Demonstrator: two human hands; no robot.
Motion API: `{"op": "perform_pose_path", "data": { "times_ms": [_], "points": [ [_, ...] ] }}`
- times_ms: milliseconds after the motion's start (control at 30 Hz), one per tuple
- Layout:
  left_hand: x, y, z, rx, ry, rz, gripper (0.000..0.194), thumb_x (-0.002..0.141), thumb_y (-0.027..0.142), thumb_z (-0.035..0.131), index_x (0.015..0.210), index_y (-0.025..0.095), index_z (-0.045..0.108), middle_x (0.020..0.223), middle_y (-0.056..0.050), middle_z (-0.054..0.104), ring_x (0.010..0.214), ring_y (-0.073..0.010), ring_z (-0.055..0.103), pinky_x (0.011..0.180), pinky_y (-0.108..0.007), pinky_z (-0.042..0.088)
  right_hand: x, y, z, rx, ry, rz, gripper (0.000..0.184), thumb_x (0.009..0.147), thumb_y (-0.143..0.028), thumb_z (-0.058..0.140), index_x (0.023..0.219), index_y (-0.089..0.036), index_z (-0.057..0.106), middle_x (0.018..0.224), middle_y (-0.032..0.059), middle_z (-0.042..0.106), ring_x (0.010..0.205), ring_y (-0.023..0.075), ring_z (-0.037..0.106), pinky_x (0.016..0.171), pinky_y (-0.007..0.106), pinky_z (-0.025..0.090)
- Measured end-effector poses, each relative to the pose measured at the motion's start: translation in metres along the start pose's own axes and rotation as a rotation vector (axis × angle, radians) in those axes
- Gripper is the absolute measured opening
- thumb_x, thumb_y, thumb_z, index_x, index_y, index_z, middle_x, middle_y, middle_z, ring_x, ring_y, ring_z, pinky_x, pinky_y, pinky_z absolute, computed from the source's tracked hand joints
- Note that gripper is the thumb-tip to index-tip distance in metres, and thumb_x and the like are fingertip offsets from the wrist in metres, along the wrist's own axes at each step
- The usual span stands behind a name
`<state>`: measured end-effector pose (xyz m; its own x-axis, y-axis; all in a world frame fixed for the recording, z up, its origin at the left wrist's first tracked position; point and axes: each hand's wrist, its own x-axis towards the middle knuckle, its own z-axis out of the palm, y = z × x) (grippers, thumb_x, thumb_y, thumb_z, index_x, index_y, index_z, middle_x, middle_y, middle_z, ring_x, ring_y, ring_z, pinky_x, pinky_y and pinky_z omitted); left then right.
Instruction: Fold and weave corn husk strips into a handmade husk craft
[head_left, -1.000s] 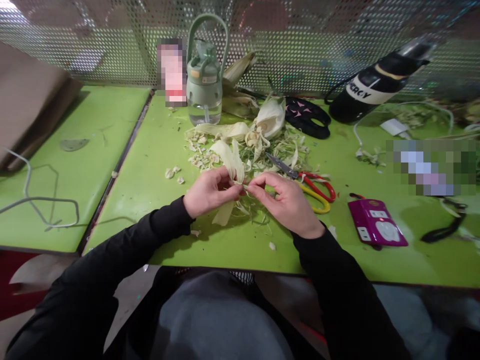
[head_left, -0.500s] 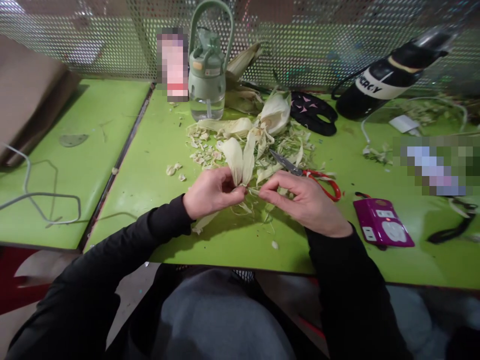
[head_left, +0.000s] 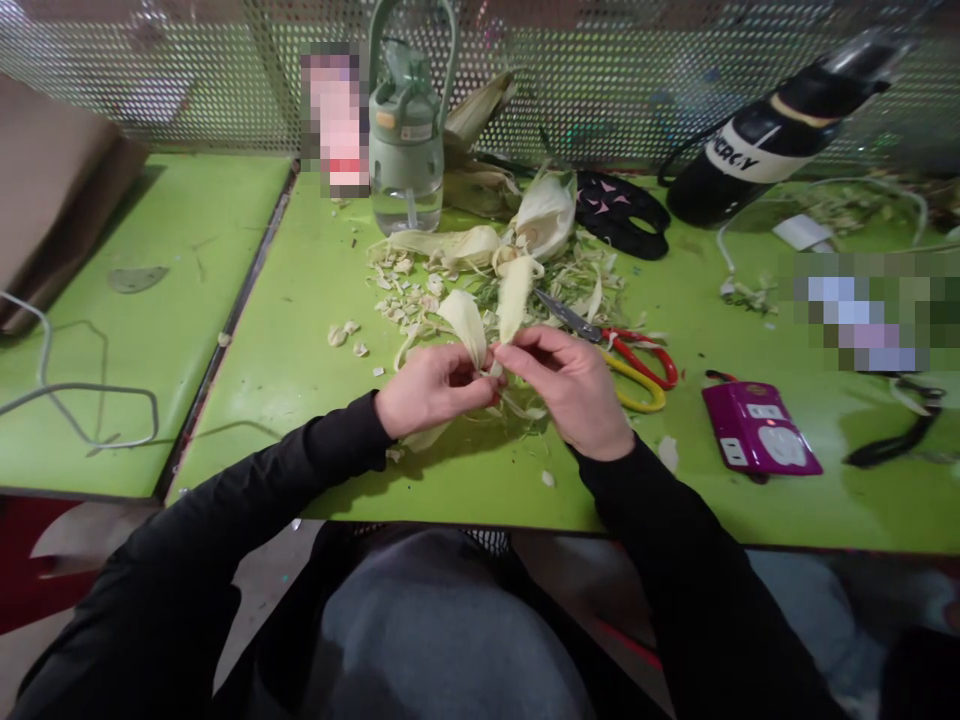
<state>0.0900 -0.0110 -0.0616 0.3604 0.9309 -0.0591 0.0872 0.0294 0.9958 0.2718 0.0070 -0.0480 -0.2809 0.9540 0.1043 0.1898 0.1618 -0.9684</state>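
The hands are found above the table [head_left: 285, 440], closer to its near edge than to the far one. A pale husk [head_left: 463, 325] is gripped at its base between the thumb and curled fingers of the left hand [head_left: 429, 390]; a second husk [head_left: 514, 298] is pinched at its lower end by the right hand [head_left: 574, 385]. Whether the two are joined cannot be told, the bases being covered by fingers. Scraps [head_left: 431, 286] are spread beyond the hands. Scissors [head_left: 589, 327] are laid just beyond the right hand. Toward the far edge, a green bottle [head_left: 407, 150] is stood; a purple socket [head_left: 750, 430] is placed nearer the near edge.
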Motion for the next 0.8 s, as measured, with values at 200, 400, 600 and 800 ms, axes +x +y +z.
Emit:
{"op": "perform_pose_path", "data": {
  "times_ms": [200,400,600,800],
  "points": [
    [0.0018,0.0008,-0.0007,-0.137,-0.105,-0.072,0.015,0.080,0.024,0.067,0.086,0.011,0.069,0.076,-0.006,0.074,0.070,-0.0119,0.068,0.071,-0.023,0.057,0.0007,-0.0012,-0.0061,-0.245,0.098,-0.084,0.034,0.087,-0.052,0.071,0.097,-0.020,0.068,0.092,0.0040,0.066,0.072,0.0147,0.057,0.067,0.031,0.049],
    [0.0004,0.0017,-0.0007,-0.165,-0.236,-0.070,0.013,0.083,0.019,0.061,0.080,0.011,0.071,0.080,-0.008,0.076,0.075,-0.0135,0.070,0.083,-0.029,0.060,0.0042,-0.0020,-0.0061,-0.460,-0.053,-0.277,0.034,0.088,-0.057,0.068,0.089,-0.023,0.074,0.111,0.0082,0.069,0.112,0.0280,0.059,0.104,0.050,0.044],
    [-0.0009,0.0017,-0.0047,-0.283,-0.367,-0.091,0.019,0.090,0.029,0.069,0.095,0.011,0.073,0.092,-0.011,0.079,0.079,-0.0130,0.071,0.082,-0.026,0.058,0.0045,0.0005,-0.0076,-0.082,-0.062,-0.090,0.026,0.086,-0.047,0.073,0.078,-0.022,0.069,0.086,0.0014,0.070,0.079,0.0169,0.062,0.076,0.033,0.050],
    [0.0007,-0.0006,-0.0070,-0.233,-0.414,-0.050,0.032,0.086,0.044,0.076,0.094,0.013,0.078,0.088,-0.010,0.078,0.079,-0.0154,0.072,0.083,-0.028,0.058,0.0012,-0.0043,-0.0049,0.124,-0.114,0.019,0.032,0.083,-0.052,0.075,0.080,-0.021,0.065,0.073,-0.0026,0.062,0.062,0.0104,0.053,0.058,0.025,0.047]
  ]
}}
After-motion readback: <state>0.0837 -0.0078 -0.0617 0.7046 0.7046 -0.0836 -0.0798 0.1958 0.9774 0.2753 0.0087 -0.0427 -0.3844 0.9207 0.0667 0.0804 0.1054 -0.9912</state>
